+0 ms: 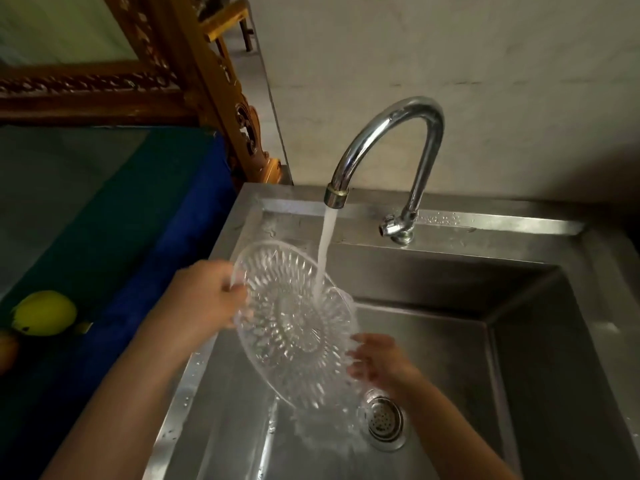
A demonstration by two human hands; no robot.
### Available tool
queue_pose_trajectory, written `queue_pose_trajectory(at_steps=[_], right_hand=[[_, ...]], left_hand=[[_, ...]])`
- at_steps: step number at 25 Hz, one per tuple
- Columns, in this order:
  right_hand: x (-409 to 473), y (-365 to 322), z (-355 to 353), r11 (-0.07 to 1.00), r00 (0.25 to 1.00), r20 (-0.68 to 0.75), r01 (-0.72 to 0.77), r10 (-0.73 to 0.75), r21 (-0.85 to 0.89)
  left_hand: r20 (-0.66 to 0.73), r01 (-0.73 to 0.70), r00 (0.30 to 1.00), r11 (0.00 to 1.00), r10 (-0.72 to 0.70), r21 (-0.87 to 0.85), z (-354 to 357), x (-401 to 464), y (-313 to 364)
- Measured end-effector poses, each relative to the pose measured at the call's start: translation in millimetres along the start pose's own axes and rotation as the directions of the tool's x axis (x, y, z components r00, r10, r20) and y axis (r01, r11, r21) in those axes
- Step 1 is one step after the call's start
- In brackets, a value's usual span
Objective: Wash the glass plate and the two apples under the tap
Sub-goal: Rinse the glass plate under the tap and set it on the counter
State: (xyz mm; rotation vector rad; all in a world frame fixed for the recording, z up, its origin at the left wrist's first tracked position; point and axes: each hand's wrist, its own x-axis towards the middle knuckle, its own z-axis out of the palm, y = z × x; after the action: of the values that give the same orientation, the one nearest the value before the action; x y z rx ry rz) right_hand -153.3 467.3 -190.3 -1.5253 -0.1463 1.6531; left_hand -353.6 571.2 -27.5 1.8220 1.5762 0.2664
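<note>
A clear cut-glass plate (294,323) is held tilted over the steel sink (519,358), under the chrome tap (391,133). Water runs from the spout onto the plate's upper right part. My left hand (211,296) grips the plate's left rim, thumb on the inner face. My right hand (377,362) is at the plate's lower right edge, fingers spread and blurred, touching the rim. A yellow-green apple (43,313) lies on the blue-covered surface at the far left. A reddish apple (7,348) is partly cut off by the frame edge just below it.
The sink drain strainer (384,420) sits below the plate. A blue cloth-covered table (138,271) borders the sink on the left. A carved wooden frame (207,81) stands behind it, and a pale wall is behind the tap.
</note>
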Motion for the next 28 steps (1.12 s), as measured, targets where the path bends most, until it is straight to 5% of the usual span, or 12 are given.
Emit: queue_pose_trajectory(at_steps=[4, 6, 9, 13, 18, 21, 25, 28], right_hand=[[-26, -46, -41, 0.897, 0.966, -0.014, 0.234, -0.257, -0.375], [-41, -67, -50, 0.732, 0.888, -0.001, 0.378, -0.460, -0.568], [-50, -97, -48, 0.539, 0.821, 0.011, 0.384, -0.570, -0.749], [-33, -150, -24, 0.150, 0.584, 0.147, 0.429, -0.798, -0.891], [-4, -164, -11, -0.157, 0.711, 0.288, 0.246, -0.641, -0.956], [-3, -144, -25, -0.182, 0.634, 0.342, 0.305, -0.694, -0.935], [-4, -113, -42, -0.180, 0.626, 0.349, 0.319, -0.697, -0.931], [-10, -106, -43, 0.103, 0.717, 0.231, 0.389, -0.657, -0.915]], left_hand=[[0.262, 0.346, 0.933, 0.809, -0.245, -0.475, 46, -14, -61], [0.300, 0.364, 0.929, 0.686, -0.218, -0.630, 88, -25, -83], [0.351, 0.359, 0.928, 0.538, -0.122, -0.763, 132, -36, -98], [0.355, 0.367, 0.928, 0.433, -0.110, -0.823, 144, -36, -107], [0.325, 0.346, 0.937, 0.491, -0.130, -0.800, 132, -39, -119], [0.361, 0.364, 0.927, 0.491, -0.106, -0.792, 128, -37, -116], [0.429, 0.409, 0.900, 0.498, -0.081, -0.765, 134, -36, -114], [0.441, 0.412, 0.894, 0.522, -0.075, -0.746, 134, -36, -113]])
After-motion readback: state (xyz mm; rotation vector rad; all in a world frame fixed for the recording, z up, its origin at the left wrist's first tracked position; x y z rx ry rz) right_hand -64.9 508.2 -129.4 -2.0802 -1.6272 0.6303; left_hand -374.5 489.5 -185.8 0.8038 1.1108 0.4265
